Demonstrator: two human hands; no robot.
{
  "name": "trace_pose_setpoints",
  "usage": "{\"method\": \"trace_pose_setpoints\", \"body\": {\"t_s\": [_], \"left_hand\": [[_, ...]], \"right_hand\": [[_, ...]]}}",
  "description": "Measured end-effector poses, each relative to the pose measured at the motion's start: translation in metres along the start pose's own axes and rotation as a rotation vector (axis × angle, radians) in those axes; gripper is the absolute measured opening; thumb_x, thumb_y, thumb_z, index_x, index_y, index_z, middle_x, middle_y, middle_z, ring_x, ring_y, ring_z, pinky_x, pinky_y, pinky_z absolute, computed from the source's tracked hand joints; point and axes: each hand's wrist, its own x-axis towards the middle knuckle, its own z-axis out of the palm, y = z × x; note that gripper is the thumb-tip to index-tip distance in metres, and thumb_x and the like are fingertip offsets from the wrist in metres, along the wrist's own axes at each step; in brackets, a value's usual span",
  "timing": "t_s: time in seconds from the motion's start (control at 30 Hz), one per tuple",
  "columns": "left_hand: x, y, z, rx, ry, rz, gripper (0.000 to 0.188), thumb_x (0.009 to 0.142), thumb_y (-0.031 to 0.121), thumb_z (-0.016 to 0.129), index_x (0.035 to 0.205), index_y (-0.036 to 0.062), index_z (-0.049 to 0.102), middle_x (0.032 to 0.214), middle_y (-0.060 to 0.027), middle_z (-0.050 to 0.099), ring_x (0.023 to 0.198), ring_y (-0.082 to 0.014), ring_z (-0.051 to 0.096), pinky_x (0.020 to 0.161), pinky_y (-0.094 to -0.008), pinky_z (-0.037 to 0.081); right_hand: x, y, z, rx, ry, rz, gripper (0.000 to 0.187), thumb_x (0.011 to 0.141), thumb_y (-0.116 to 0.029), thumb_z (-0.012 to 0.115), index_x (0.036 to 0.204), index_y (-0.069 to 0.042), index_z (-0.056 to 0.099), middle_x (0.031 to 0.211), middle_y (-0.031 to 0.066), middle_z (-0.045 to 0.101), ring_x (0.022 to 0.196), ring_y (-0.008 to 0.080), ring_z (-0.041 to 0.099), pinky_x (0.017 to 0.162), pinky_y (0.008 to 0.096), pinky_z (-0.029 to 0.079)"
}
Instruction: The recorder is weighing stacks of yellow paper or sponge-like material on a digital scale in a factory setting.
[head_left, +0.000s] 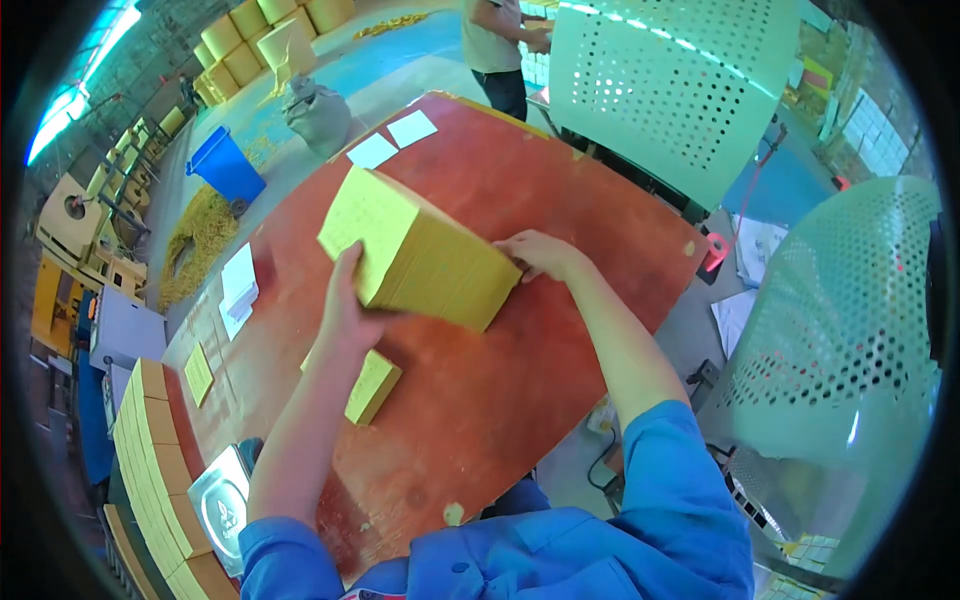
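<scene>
A thick, squared-off stack of yellow sheets (440, 262) is tilted over the middle of the red-brown table (480, 400), gripped between both my hands. My left hand (350, 305) presses its near left side, thumb up against the printed face and fingers partly hidden below. At the far right end, my right hand (540, 255) pinches the corner edge with bent fingers. Below my left wrist lies a smaller yellow stack (373, 387), partly covered by my forearm. Whether the big stack touches the table underneath is hard to see.
White cards (373, 151) lie at the table's far edge, more white sheets (239, 285) and a yellow card (198, 375) at its left. Stacked blocks (150, 450) line the near left. Perforated green machine covers (670, 80) stand at right; a person (495, 50) works behind. A blue bin (225, 165) stands beyond.
</scene>
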Motion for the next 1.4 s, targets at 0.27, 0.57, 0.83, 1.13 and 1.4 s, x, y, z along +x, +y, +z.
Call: {"method": "trace_pose_setpoints", "body": {"t_s": [0.27, 0.57, 0.83, 1.13, 1.4], "left_hand": [[0.178, 0.001, 0.147, 0.143, 0.098, -0.019, 0.082, 0.076, 0.051, 0.067, 0.143, 0.0200, 0.031, 0.147, -0.0176, 0.029, 0.135, -0.0428, 0.028, 0.103, -0.0724, 0.023], [0.269, 0.028, 0.199, 0.200, 0.115, -0.001, 0.081, 0.082, 0.046, 0.062, 0.147, 0.0177, 0.025, 0.148, -0.0174, 0.033, 0.129, -0.0432, 0.040, 0.102, -0.0659, 0.032], [0.153, 0.009, 0.208, 0.713, 0.027, 0.555, 0.089, 0.077, 0.037, 0.066, 0.145, -0.0047, 0.028, 0.135, -0.0292, 0.047, 0.127, -0.0417, 0.046, 0.106, -0.0433, 0.039], [-0.257, 0.069, -0.240, 1.068, 0.438, 0.566, 0.044, 0.090, 0.028, 0.066, 0.126, 0.0041, 0.059, 0.122, -0.0100, 0.063, 0.115, -0.0185, 0.058, 0.096, -0.0329, 0.046], [-0.515, 0.094, -0.556, 1.514, 1.348, 0.296, 0.046, 0.094, 0.045, 0.048, 0.118, 0.0098, 0.065, 0.119, -0.0128, 0.064, 0.110, -0.0275, 0.059, 0.094, -0.0371, 0.045]], "right_hand": [[0.019, 0.096, -0.005, 0.220, 1.091, -0.547, 0.021, 0.086, -0.013, 0.061, 0.104, -0.002, 0.064, 0.105, 0.0135, 0.067, 0.096, 0.0327, 0.063, 0.084, 0.0427, 0.049], [0.000, 0.067, 0.034, -0.557, 0.992, -0.627, 0.016, 0.076, -0.008, 0.066, 0.092, -0.009, 0.065, 0.098, 0.0071, 0.067, 0.094, 0.0282, 0.061, 0.082, 0.0432, 0.047], [0.005, 0.103, -0.012, -0.688, 0.879, -0.459, 0.020, 0.088, -0.007, 0.057, 0.104, -0.004, 0.069, 0.111, 0.0103, 0.067, 0.108, 0.0273, 0.058, 0.096, 0.0389, 0.045], [0.027, 0.099, 0.006, -0.712, 0.742, -0.382, 0.027, 0.092, -0.008, 0.052, 0.116, 0.000, 0.063, 0.122, 0.0131, 0.062, 0.116, 0.0269, 0.056, 0.099, 0.0356, 0.044], [-0.135, -0.067, 0.329, -0.193, 0.312, -0.950, 0.025, 0.090, 0.003, 0.051, 0.111, 0.002, 0.064, 0.109, 0.0116, 0.065, 0.104, 0.0221, 0.061, 0.092, 0.0312, 0.047]]}}
